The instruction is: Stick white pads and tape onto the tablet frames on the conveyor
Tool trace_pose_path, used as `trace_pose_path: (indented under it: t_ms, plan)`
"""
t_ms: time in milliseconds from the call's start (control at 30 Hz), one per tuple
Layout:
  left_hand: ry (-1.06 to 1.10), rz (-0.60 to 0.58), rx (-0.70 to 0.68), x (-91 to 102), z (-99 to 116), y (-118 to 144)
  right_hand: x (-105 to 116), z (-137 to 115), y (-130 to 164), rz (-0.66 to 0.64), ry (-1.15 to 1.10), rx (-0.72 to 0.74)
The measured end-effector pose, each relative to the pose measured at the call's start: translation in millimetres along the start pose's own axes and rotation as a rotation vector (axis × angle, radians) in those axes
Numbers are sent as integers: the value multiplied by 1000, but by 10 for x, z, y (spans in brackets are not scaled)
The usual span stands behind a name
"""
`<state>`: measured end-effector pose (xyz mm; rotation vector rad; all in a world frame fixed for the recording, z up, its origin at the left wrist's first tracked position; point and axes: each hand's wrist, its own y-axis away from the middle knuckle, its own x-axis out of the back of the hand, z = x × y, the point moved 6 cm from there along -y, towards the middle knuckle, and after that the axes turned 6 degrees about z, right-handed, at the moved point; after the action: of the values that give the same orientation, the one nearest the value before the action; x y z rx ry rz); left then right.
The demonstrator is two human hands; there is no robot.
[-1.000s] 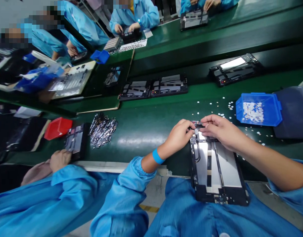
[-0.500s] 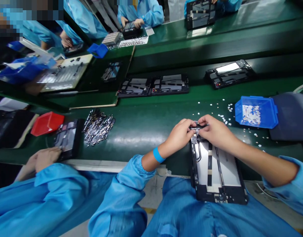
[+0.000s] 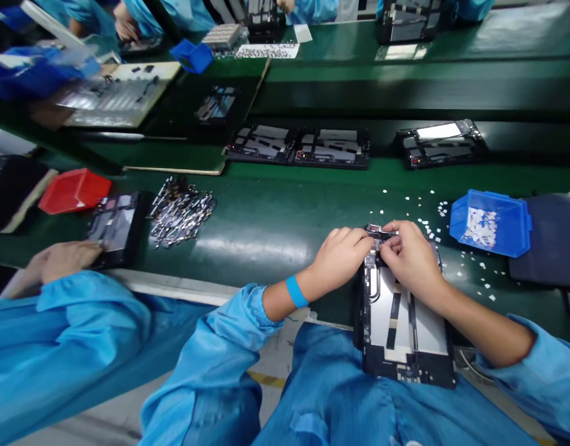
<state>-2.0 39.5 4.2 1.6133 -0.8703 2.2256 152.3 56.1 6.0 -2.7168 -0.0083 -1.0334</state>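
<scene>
An opened tablet [image 3: 427, 331] with its inner parts exposed lies tilted over the bench's front edge, its near end above my lap. My left hand [image 3: 343, 257] is closed on its upper left corner, fingertips at the edge. At the top end, my right hand [image 3: 412, 257] has thumb and forefinger pinched together over the circuit parts. Whatever is between those fingertips is too small or hidden to make out. Small white pieces [image 3: 429, 229] lie scattered on the green bench just beyond my right hand.
A blue bin [image 3: 503, 244] of white pieces stands at the right by a dark box [image 3: 552, 238]. Left lie a pile of small metal parts [image 3: 183, 214] and a red bin [image 3: 74, 192], near a co-worker's hand [image 3: 69, 260]. More opened tablets [image 3: 331, 148] lie further back.
My view has tilted and shifted. The fingertips of my two hands, close together at the tablet's top before, are now further apart; my right fingers have curled in more.
</scene>
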Motion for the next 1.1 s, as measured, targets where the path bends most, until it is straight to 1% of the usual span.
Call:
trace_pose_path:
  t_ms: [67, 167, 367, 533, 600, 700, 767, 867, 1000, 1100]
  plan:
    - [-18, -11, -12, 8, -4, -16, -6, -27, -11, -13, 43, 21]
    - [-55, 0, -58, 27, 2, -31, -12, -65, -25, -45, 138, 99]
    - [-121, 13, -116, 53, 21, -8, 87, -10, 54, -58, 292, 350]
    - [-201, -6, -153, 131, 95, -16, 166, 102, 185, -123, 464, 555]
    - [-238, -22, -169, 151, 138, -23, 170, 107, 220, -155, 507, 637]
    - [-286, -42, -182, 152, 196, -21, 163, 58, 231, -167, 556, 726]
    - [-319, -58, -187, 140, 222, -11, 155, 6, 215, -167, 583, 757]
    - [-348, -86, -189, 130, 235, -2, 142, -36, 176, -185, 620, 754]
    - [-318, -102, -180, 139, 201, -13, 134, -28, 157, -220, 591, 741]
    - [-280, -98, -179, 125, 155, -26, 120, -33, 170, -219, 585, 745]
